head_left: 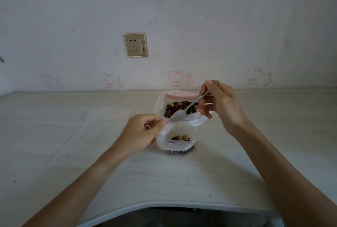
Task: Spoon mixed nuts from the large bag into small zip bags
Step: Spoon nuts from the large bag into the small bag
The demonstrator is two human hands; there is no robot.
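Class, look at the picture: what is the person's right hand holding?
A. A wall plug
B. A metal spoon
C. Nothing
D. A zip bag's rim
B: the right hand grips a metal spoon by its handle, with the bowl end down at the nuts in the large bag, while the left hand holds the small zip bag open.

On the table [182,175] the small zip bag [176,140] stands at the centre, with the large bag [179,107] just behind it at 12 o'clock, touching it. A few empty bags [102,126] lie flat at 9 o'clock of the small one, and the wall socket [135,45] is on the wall behind, at 11 o'clock.
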